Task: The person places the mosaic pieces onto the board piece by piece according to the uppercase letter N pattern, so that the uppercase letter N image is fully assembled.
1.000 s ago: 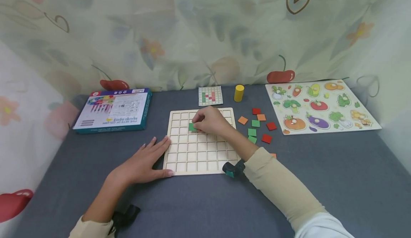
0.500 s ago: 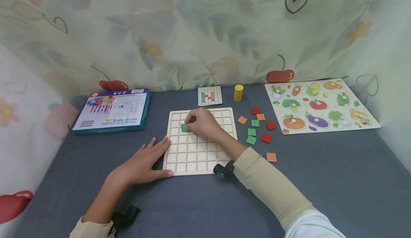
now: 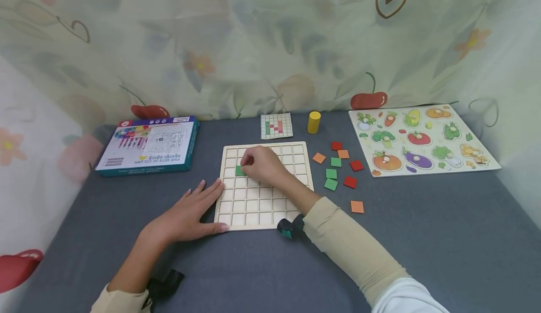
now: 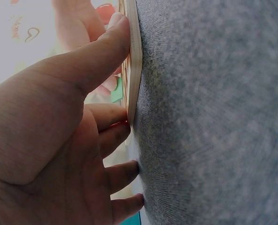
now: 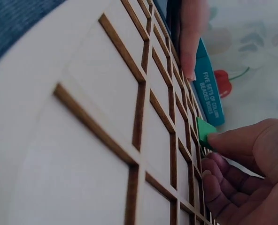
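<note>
A light wooden grid board [image 3: 252, 205] lies flat on the dark cloth. My right hand [image 3: 264, 165] pinches a small green square tile [image 3: 239, 171] between thumb and fingers, over the board's upper left part. In the right wrist view the green tile [image 5: 205, 129] is tilted, its lower edge right at the grid lines. My left hand [image 3: 190, 214] rests on the cloth with fingers spread, fingertips and thumb tip touching the board's left edge. The left wrist view shows that thumb [image 4: 113, 44] against the board's side.
Loose red [image 3: 356, 165], orange [image 3: 357, 207] and green tiles [image 3: 331, 185] lie right of the board. Behind it are a pattern card [image 3: 276, 126] and a yellow cylinder [image 3: 313, 122]. A flat box [image 3: 148, 148] lies at left, a vegetable puzzle board [image 3: 427, 151] at right.
My right hand has moved left across the board with the green tile, then slightly down and toward me. The left hand has stayed in place.
</note>
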### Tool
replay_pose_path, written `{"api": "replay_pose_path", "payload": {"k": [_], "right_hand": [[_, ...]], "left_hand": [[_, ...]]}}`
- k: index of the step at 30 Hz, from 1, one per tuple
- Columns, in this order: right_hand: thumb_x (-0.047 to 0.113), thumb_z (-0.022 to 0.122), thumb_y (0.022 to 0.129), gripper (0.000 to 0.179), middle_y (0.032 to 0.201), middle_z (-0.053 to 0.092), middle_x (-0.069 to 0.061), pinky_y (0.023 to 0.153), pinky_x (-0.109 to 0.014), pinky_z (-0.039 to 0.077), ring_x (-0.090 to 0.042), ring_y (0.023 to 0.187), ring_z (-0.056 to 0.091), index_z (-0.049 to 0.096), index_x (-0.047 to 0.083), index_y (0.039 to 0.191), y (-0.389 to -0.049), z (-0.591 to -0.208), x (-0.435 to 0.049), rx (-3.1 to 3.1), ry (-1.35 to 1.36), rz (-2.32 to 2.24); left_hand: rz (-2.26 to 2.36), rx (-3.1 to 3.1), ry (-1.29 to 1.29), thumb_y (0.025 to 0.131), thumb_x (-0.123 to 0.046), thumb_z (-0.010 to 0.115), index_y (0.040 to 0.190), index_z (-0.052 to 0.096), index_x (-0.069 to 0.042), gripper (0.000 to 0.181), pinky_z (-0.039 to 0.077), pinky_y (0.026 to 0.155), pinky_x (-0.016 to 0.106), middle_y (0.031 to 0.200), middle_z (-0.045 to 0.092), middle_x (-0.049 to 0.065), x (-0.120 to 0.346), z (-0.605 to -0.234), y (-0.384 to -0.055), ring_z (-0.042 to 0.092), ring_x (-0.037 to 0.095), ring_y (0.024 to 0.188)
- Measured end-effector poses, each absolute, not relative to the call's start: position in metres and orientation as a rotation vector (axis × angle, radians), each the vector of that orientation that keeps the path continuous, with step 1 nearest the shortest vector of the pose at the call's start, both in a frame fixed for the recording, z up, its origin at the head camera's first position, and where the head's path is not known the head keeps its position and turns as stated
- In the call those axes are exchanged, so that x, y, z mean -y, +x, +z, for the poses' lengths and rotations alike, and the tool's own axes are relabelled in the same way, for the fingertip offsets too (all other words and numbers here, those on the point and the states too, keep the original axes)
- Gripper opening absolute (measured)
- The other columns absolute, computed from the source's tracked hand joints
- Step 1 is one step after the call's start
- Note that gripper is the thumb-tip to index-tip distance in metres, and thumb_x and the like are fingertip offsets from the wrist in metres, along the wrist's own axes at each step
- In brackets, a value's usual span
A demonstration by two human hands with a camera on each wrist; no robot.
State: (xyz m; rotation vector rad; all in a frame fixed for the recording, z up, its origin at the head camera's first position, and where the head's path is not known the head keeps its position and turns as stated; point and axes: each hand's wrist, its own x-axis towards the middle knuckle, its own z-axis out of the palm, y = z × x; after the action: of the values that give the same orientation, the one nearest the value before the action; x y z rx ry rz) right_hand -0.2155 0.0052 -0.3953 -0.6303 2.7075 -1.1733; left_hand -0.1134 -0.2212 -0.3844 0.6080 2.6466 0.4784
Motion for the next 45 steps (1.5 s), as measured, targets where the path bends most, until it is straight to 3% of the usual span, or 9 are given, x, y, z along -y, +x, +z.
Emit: {"api": "replay_pose_path", "payload": {"k": [12, 17, 21, 25, 33, 45], "right_hand": [[0.012, 0.072, 0.091, 0.013, 0.085, 0.067, 0.001, 0.071, -0.026, 0.046, -0.013, 0.076, 0.056, 0.079, 0.009, 0.102, -0.210, -0.392, -0.004, -2.767, -0.714, -0.940], [0.012, 0.070, 0.093, 0.022, 0.096, 0.069, -0.002, 0.070, -0.027, 0.044, -0.014, 0.078, 0.054, 0.077, 0.008, 0.113, -0.206, -0.387, -0.005, -2.733, -0.767, -0.869], [0.011, 0.068, 0.094, 0.023, 0.107, 0.071, -0.003, 0.075, -0.027, 0.046, -0.013, 0.083, 0.056, 0.077, 0.008, 0.115, -0.204, -0.385, -0.008, -2.667, -0.811, -0.868], [0.011, 0.067, 0.094, 0.022, 0.105, 0.071, -0.003, 0.077, -0.028, 0.048, -0.014, 0.086, 0.058, 0.078, 0.008, 0.113, -0.202, -0.386, -0.017, -2.590, -0.869, -0.940], [0.016, 0.067, 0.096, 0.026, 0.116, 0.071, -0.002, 0.093, -0.030, 0.050, -0.017, 0.109, 0.065, 0.074, 0.005, 0.119, -0.192, -0.382, -0.059, -2.344, -0.748, -1.257], [0.013, 0.072, 0.092, 0.015, 0.090, 0.070, 0.003, 0.066, -0.033, 0.049, -0.016, 0.072, 0.057, 0.077, 0.007, 0.104, -0.166, -0.377, -0.145, -2.586, -0.627, -1.125]], "left_hand": [[0.466, -2.652, 0.610, 0.086, -0.069, 0.063, 0.161, 0.021, -0.011, 0.103, 0.010, 0.114, 0.066, 0.166, 0.017, 0.008, 0.222, -0.388, -0.114, 0.007, 0.043, 0.150], [0.471, -2.653, 0.608, 0.087, -0.067, 0.064, 0.161, 0.021, -0.011, 0.103, 0.010, 0.114, 0.067, 0.166, 0.018, 0.009, 0.221, -0.385, -0.114, 0.007, 0.044, 0.150], [0.475, -2.655, 0.608, 0.087, -0.066, 0.065, 0.161, 0.021, -0.010, 0.102, 0.010, 0.114, 0.067, 0.166, 0.018, 0.009, 0.221, -0.384, -0.113, 0.007, 0.044, 0.150], [0.480, -2.658, 0.612, 0.087, -0.066, 0.065, 0.161, 0.022, -0.010, 0.102, 0.010, 0.114, 0.067, 0.165, 0.019, 0.009, 0.221, -0.385, -0.113, 0.008, 0.044, 0.150], [0.481, -2.656, 0.615, 0.087, -0.067, 0.064, 0.161, 0.021, -0.011, 0.102, 0.009, 0.113, 0.067, 0.166, 0.018, 0.009, 0.221, -0.386, -0.113, 0.007, 0.044, 0.150], [0.481, -2.662, 0.623, 0.088, -0.066, 0.064, 0.161, 0.021, -0.010, 0.102, 0.010, 0.114, 0.067, 0.165, 0.019, 0.009, 0.222, -0.386, -0.113, 0.008, 0.044, 0.150]]}}
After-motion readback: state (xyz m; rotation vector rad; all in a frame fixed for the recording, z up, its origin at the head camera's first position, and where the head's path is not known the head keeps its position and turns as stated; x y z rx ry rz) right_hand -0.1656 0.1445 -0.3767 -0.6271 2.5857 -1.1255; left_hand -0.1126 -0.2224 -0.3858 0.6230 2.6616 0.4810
